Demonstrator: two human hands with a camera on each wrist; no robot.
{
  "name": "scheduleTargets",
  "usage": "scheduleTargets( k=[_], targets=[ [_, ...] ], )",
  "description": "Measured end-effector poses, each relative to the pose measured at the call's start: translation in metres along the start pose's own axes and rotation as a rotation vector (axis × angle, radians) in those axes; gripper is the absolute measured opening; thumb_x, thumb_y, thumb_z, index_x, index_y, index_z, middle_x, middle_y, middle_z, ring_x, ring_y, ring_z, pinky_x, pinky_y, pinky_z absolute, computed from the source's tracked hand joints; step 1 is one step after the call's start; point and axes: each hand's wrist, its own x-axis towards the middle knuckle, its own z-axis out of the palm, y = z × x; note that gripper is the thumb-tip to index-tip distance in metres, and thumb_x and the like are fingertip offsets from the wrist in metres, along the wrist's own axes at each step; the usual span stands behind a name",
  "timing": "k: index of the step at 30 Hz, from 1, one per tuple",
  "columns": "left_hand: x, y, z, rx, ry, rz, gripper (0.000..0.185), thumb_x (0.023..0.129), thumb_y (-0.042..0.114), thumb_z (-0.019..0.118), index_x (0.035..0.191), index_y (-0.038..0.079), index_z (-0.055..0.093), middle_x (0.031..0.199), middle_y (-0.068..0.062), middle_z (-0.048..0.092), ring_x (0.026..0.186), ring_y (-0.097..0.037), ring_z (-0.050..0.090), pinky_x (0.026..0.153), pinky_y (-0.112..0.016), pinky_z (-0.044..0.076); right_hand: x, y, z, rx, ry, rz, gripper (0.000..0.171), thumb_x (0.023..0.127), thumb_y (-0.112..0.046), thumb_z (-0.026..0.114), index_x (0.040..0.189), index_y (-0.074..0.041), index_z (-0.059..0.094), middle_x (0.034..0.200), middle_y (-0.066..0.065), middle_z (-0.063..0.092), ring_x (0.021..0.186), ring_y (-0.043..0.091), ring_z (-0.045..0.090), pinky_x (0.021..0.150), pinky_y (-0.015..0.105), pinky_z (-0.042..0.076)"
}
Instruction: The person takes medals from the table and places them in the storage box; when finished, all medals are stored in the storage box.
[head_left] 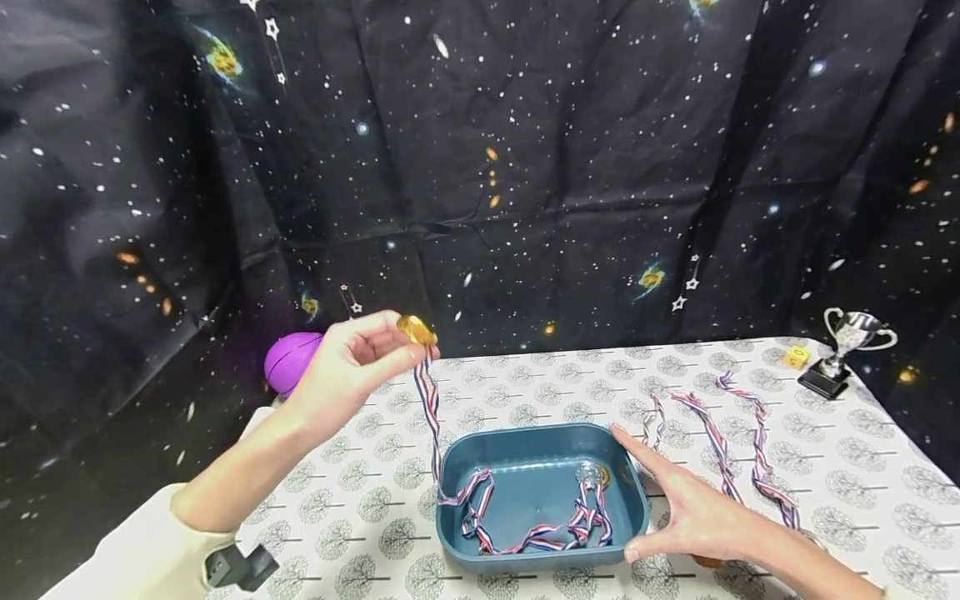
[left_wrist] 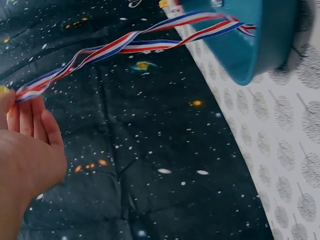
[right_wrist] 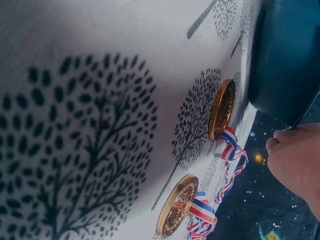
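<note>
Pinching gold medal (head_left: pixel 416 330) – L hand (head_left: pixel 351 367) fingers; R hand (head_left: pixel 693 515) flat against tray (head_left: pixel 536 557).

**Around the table's edges**

A small silver trophy cup on a black base (head_left: pixel 847 350) stands at the far right corner, a yellow die (head_left: pixel 797 357) just beside it. A purple ball (head_left: pixel 291 361) sits at the far left. Black star-printed cloth (head_left: pixel 525 167) hangs behind.

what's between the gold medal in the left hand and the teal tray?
Only the medal's own striped ribbon: it hangs from the gold medal, pinched by the left hand, into the teal tray. Head view shows it.
</note>
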Motion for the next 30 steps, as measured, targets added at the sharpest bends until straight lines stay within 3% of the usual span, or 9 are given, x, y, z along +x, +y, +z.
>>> scheduleTargets(
  k=[8,14,18,23,30],
  targets=[
    [-0.020,-0.018,0.013,0.001,-0.305,0.018,0.012,0.099,-0.001,0.070,0.108,0.004,0.076,0.106,-0.012,0.079,0.100,-0.024,0.075,0.096,-0.039,0.062,-0.001,0.001,0.001,-0.004,0.002,-0.001,0.136,0.067,-0.051,0.100,0.172,-0.020,0.018,0.171,0.013,0.035,0.152,0.021,0.039,0.118,0.041,0.040],
    [-0.032,-0.032,0.037,0.126,-0.484,0.013,0.009,0.101,0.013,0.074,0.108,0.015,0.079,0.104,0.003,0.080,0.097,-0.022,0.077,0.093,-0.037,0.063,-0.001,0.001,0.000,0.002,0.003,0.002,0.135,0.068,-0.050,0.100,0.172,-0.019,0.019,0.171,0.013,0.035,0.152,0.021,0.038,0.119,0.039,0.040],
    [-0.034,-0.044,0.060,0.226,-0.511,0.006,0.009,0.099,0.017,0.078,0.104,0.023,0.082,0.100,0.015,0.078,0.092,-0.010,0.076,0.086,-0.031,0.062,0.000,-0.001,0.000,-0.008,0.005,0.002,0.134,0.068,-0.051,0.099,0.171,-0.017,0.020,0.170,0.013,0.036,0.152,0.022,0.039,0.118,0.042,0.042],
    [-0.030,-0.067,0.095,0.238,-0.510,-0.011,0.006,0.095,0.014,0.083,0.098,0.018,0.083,0.094,0.013,0.079,0.083,0.001,0.073,0.079,-0.023,0.062,0.000,-0.002,-0.002,-0.018,0.009,0.014,0.135,0.068,-0.054,0.099,0.171,-0.016,0.021,0.169,0.014,0.038,0.150,0.026,0.042,0.116,0.048,0.045],
    [-0.021,-0.104,0.139,0.269,-0.458,-0.094,0.003,0.092,0.017,0.086,0.092,0.017,0.083,0.083,0.016,0.078,0.076,0.005,0.071,0.075,-0.016,0.059,-0.001,-0.001,-0.001,-0.018,0.007,0.015,0.134,0.069,-0.055,0.098,0.171,-0.015,0.021,0.169,0.015,0.038,0.149,0.031,0.043,0.116,0.048,0.044]
  ],
)
